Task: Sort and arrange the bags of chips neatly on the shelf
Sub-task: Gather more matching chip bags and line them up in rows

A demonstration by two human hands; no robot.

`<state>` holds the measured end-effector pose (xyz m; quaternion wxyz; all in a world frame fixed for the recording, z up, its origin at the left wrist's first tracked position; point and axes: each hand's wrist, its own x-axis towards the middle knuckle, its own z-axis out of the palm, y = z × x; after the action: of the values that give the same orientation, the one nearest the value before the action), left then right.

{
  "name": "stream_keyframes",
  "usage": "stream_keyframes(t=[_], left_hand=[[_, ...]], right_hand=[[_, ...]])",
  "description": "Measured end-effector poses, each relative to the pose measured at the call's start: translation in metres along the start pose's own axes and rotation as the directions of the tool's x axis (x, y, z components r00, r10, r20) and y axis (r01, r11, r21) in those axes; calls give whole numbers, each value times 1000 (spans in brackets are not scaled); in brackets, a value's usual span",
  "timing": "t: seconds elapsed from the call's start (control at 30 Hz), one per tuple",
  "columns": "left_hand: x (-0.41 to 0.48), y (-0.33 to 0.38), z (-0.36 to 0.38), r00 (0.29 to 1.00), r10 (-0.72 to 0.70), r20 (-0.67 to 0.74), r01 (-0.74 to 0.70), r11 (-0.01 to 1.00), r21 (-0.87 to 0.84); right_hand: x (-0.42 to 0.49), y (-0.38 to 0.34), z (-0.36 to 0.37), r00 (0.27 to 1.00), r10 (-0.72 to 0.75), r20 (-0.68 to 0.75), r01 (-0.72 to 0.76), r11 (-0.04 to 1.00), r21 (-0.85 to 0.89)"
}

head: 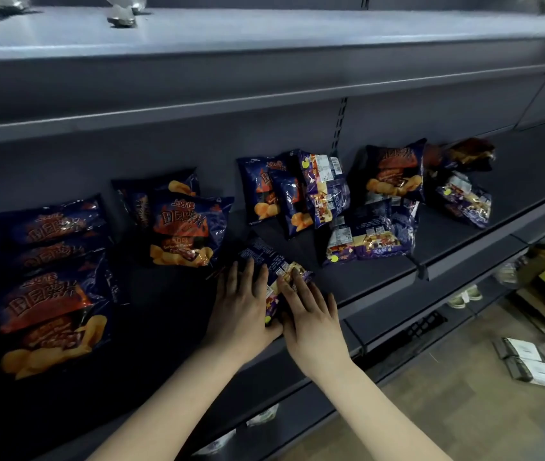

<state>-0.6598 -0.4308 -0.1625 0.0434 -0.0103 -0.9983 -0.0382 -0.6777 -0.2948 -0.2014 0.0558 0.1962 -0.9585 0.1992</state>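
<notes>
Squaring step: left hand [242,307] and right hand [311,324] press straight-fingered on the centre bag [262,255], gripping nothing. Next, probably flip it face-up.

We find bare shelf [164,311] open between the stacked bags [54,294] on the left and the face-down bag [261,254] at the front, and more along the front edge to its right, while leaning bags [187,227], a back cluster [297,194] and the upper shelf [264,78] overhead bar the way.
</notes>
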Motion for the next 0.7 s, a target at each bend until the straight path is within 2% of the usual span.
stream_keyframes(t=[0.2,0.37,0.47,0.6,0.7], left_hand=[[1,1,2,998,5,-55,-7,999,-34],[5,1,-5,999,-14,35,14,1000,26],[8,0,-10,999,-8,39,8,1000,5],[15,-4,-19,999,12,-53,-16,997,-72],[18,-13,-33,989,-6,-151,-26,978,-206]], right_hand=[[0,-1,-2,1000,10,8,-10,1000,17],[-2,-2,-6,999,-13,46,10,999,53],[-1,-2,-8,999,-2,45,-5,990,141],[5,-2,-16,997,47,61,-64,952,298],[7,2,-23,994,84,66,-104,910,401]])
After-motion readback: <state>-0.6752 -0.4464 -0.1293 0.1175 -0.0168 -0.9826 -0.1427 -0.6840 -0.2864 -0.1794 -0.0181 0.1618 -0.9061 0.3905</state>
